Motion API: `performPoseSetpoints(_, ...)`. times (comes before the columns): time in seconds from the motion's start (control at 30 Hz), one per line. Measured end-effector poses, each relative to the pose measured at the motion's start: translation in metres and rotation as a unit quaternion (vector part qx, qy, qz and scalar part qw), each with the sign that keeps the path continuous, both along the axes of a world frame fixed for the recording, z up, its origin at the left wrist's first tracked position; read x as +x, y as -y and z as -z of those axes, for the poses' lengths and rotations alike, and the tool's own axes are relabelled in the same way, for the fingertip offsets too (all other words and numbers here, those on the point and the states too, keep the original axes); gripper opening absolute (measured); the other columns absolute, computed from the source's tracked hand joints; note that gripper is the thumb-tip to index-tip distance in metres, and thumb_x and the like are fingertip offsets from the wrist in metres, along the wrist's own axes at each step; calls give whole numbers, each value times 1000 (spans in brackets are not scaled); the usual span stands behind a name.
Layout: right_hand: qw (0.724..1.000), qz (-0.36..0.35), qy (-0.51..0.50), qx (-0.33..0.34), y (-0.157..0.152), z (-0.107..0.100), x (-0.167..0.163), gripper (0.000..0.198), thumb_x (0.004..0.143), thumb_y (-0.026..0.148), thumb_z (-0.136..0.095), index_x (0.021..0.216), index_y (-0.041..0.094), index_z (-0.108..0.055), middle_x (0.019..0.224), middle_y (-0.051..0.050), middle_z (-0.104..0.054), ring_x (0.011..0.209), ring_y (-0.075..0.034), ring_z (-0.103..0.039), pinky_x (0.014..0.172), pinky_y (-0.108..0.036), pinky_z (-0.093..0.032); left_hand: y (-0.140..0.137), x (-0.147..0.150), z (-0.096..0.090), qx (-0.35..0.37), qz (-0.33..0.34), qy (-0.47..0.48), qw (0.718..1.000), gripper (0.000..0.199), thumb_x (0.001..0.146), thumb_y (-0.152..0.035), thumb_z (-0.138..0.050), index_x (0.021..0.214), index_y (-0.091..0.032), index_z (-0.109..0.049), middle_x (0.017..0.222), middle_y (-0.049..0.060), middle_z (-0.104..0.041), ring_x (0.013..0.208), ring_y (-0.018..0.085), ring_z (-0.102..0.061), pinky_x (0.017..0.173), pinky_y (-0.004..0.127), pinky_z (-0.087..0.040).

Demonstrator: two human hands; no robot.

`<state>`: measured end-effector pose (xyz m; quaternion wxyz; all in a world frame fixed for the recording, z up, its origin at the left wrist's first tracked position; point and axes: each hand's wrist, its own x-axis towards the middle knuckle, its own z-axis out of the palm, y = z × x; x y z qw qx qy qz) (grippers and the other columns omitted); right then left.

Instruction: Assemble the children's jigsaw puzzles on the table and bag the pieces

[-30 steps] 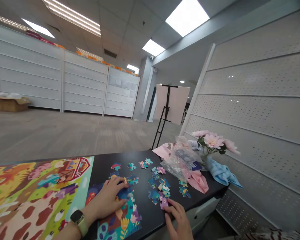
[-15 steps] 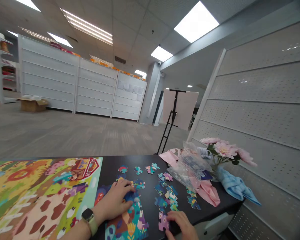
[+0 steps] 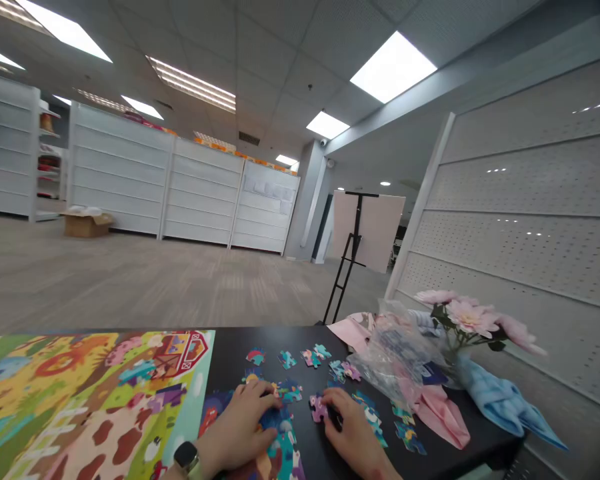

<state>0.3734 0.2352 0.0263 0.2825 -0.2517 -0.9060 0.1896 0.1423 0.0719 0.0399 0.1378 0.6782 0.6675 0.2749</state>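
Observation:
In the head view my left hand (image 3: 245,427), with a watch (image 3: 186,457) at its wrist, lies with fingers stretched over the partly joined jigsaw puzzle (image 3: 283,443) and covers much of it. Between the thumb and fingers of my right hand (image 3: 355,433) is a purple puzzle piece (image 3: 318,408), just right of the joined part. Loose puzzle pieces (image 3: 287,360) lie along the far side, including a red and teal piece (image 3: 255,356). More pieces (image 3: 409,437) are spread beyond and right of my right hand, which partly hides some.
A large farm picture (image 3: 115,400) covers the left of the black table (image 3: 230,343). Clear plastic bags (image 3: 393,350), pink cloth (image 3: 443,417), blue cloth (image 3: 505,400) and pink flowers (image 3: 470,317) crowd the right end. An easel (image 3: 350,257) stands behind.
My right hand has moved away from the near edge, farther up the table, with the purple puzzle piece. My left hand stays on the joined puzzle. The camera view has tilted up slightly.

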Motion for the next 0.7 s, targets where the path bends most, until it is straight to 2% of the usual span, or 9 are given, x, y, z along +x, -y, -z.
performPoseSetpoints(0.13, 1000, -3, -14, -1, -19, -3, -12, 22, 82, 18, -57, 97, 23, -72, 119, -9, -72, 109, -25, -69, 96, -38, -53, 1, 0, -1, 1, 2, 0, 1000, 37, 80, -26, -67, 117, -31, -66, 132, 6, -58, 126, 31, -48, 109, 50, -34)
performPoseSetpoints(0.4, 999, -45, 5, -3, -40, 2, -38, 24, 84, 23, -59, 94, 27, -81, 111, -9, -75, 108, -26, -69, 101, -45, -50, 1, -1, -1, 2, 2, 0, 1000, 40, 78, -23, -68, 117, -32, -66, 131, 5, -59, 124, 31, -50, 108, 50, -35)
performPoseSetpoints(0.7, 997, -72, 26, 20, -33, -5, -36, 27, 86, 17, -57, 99, 27, -79, 115, -8, -73, 110, -25, -66, 100, -42, -50, 0, 0, -2, -4, 0, 2, 1000, 39, 79, -23, -68, 117, -31, -66, 133, 6, -57, 127, 31, -48, 109, 49, -35)
